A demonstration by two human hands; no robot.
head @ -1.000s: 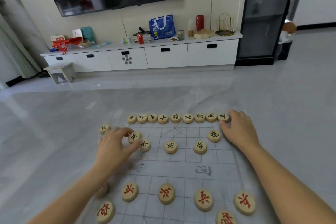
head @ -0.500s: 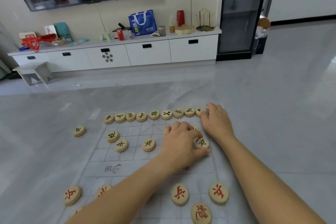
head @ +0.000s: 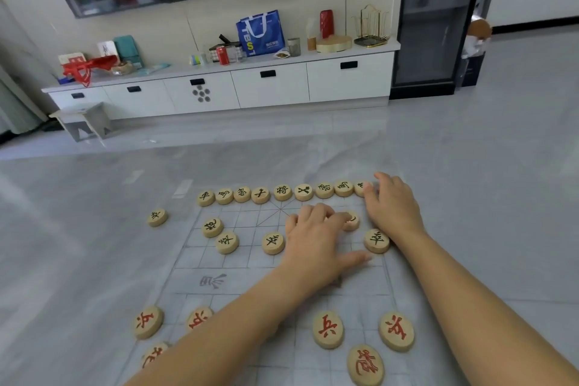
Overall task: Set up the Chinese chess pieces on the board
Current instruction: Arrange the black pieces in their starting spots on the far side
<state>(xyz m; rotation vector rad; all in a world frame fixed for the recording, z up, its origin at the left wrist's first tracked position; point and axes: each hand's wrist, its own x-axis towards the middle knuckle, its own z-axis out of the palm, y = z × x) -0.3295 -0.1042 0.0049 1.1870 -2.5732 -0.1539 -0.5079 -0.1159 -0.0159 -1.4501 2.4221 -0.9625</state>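
Observation:
A thin printed chess board sheet (head: pixel 250 279) lies on the floor. Black-lettered pieces form its far row (head: pixel 282 192). My left hand (head: pixel 316 238) reaches across to the right side, its fingertips touching a black cannon piece (head: pixel 352 222) and its thumb stretched out flat on the sheet. A black soldier piece (head: pixel 376 240) lies free just right of that thumb. My right hand (head: pixel 391 207) rests at the far right corner with its fingers on the last piece of the row (head: pixel 361 188). One black soldier (head: pixel 157 217) lies off the sheet to the left.
Red-lettered pieces (head: pixel 327 330) sit on the near rows, partly hidden by my left forearm. Grey tiled floor surrounds the sheet. A white TV cabinet (head: pixel 269 84) and a small stool (head: pixel 84 122) stand far behind.
My left hand went from the board's left side to the right side, let go of the right soldier and slid its fingers up to the cannon. The right hand stayed at the corner.

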